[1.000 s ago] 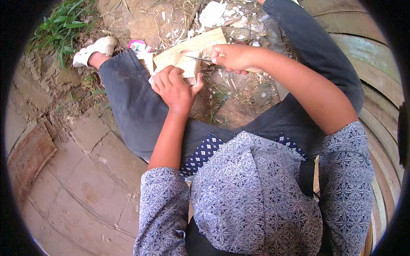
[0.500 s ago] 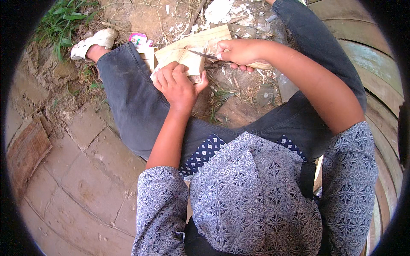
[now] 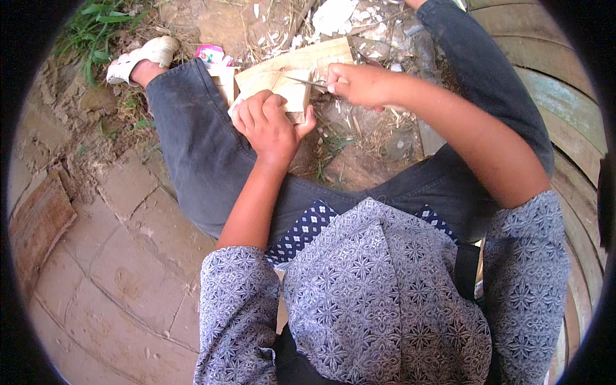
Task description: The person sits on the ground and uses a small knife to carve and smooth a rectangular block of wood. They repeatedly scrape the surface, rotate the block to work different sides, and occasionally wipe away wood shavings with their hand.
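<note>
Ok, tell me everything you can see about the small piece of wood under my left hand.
The small wooden block is pale, flat and roughly rectangular, with raw light wood faces. It rests on a larger pale board lying over littered dirt between the legs. The left hand grips its near edge, fingers curled over the left side, thumb by its right corner. The thin metal blade held in the right hand meets its top right edge.
</note>
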Tool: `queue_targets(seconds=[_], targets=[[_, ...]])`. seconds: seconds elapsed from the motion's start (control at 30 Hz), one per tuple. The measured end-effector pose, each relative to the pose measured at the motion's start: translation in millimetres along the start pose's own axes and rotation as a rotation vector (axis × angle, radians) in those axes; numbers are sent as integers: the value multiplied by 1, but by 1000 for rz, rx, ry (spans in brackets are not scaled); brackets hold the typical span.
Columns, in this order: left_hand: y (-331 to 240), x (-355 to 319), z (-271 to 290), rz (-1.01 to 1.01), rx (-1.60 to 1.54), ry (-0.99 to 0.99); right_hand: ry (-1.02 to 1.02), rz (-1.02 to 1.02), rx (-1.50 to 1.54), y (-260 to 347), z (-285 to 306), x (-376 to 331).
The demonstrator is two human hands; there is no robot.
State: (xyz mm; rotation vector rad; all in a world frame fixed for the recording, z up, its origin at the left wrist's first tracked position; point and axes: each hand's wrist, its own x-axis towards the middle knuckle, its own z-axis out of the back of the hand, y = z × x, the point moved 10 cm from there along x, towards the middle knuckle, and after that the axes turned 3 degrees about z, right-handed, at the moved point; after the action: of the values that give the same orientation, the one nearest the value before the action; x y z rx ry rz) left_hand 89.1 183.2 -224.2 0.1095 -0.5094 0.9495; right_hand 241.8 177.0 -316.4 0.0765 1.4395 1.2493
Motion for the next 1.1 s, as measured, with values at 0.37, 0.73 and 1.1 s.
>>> queue_targets(seconds=[0.37, 0.73, 1.1], targets=[[-1, 16, -1, -21, 38, 21, -233, 141, 125, -3, -4, 8], [-9, 26, 3, -62, 68, 10, -430, 232, 152, -1, -3, 13], [-7, 25, 6, -40, 111, 32, -474, 195, 3, 5, 11, 7]])
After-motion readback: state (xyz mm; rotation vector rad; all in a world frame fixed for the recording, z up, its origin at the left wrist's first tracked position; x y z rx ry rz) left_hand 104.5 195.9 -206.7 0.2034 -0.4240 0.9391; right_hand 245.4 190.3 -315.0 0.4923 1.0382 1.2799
